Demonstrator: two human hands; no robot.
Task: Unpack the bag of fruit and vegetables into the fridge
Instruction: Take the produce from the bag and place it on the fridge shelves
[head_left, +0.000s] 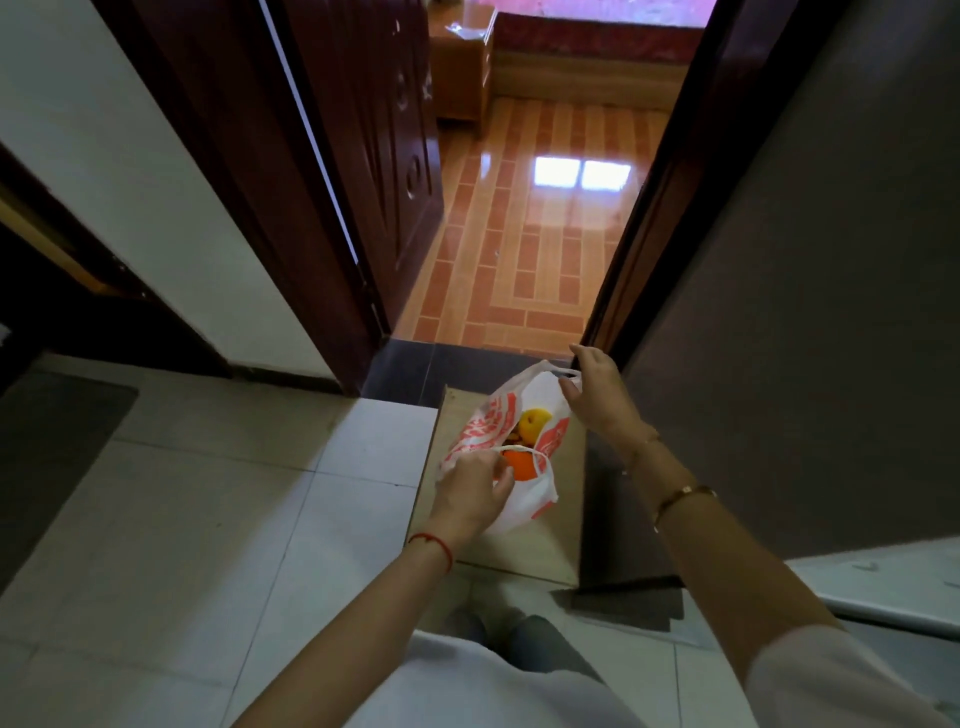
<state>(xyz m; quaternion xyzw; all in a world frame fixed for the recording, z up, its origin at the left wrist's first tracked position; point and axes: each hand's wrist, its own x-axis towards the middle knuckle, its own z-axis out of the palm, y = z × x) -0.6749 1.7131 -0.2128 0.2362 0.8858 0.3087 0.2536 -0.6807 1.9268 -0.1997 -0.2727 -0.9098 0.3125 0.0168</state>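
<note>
Two hands on the bag (498, 441): left hand (475, 493) pinching the near rim, right hand (597, 395) pinching the far handle. Orange (519, 464) just past the left fingertips, so probably grabbed first.

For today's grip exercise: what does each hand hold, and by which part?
Both hold the bag: left hand pinches its near rim, right hand its far handle.

A person in a white short-sleeved top (519, 691) and what appear to be grey trousers (540, 644), a thin red string (434, 545) tied around the left wrist, a slim gold-coloured bangle (683, 496) and a finer bracelet (641, 452) on the right
</note>
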